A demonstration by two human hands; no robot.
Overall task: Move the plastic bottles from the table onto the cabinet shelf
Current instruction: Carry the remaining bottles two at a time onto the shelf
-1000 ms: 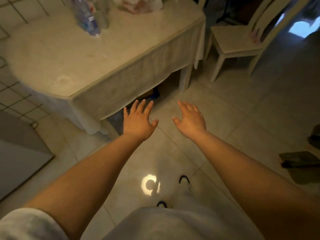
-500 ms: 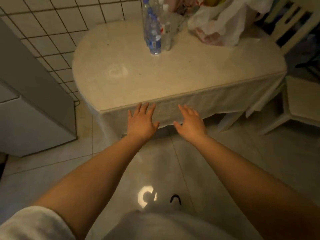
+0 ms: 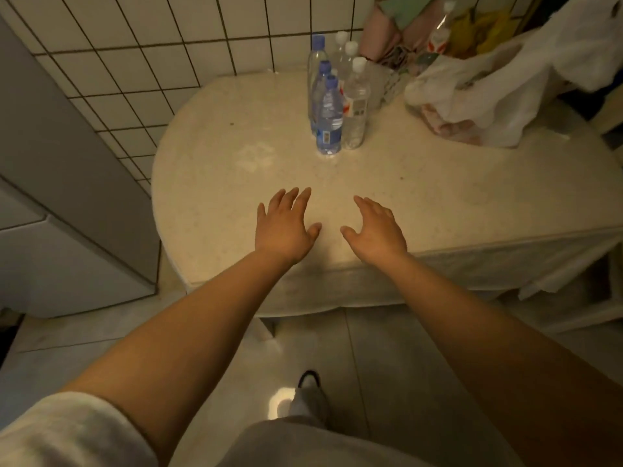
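No brand or writing can be read on any label; only blurred patches of blue and yellow on one bottle and red and grey on another are made out. The left hand [image 3: 282, 227] is held out flat above the near part of the table [image 3: 215, 183], palm down, its fingers [image 3: 301, 201] straight and slightly spread, with nothing grasped. The right hand [image 3: 377, 230] is held beside it in the same way, fingers [image 3: 369, 204] released and loosely extended, nothing held. Whether either palm touches the tabletop cannot be told. The plastic bottles [image 3: 333, 96] are clustered upright toward the far edge of the table, close to the tiled wall [image 3: 168, 45] and well apart from both hands. They are clear; the ones on the left are fitted with blue caps, the others with white caps. A white plastic bag [image 3: 485, 99] is seen to their right on the table, and a grey cabinet [image 3: 60, 183] stands at the left.
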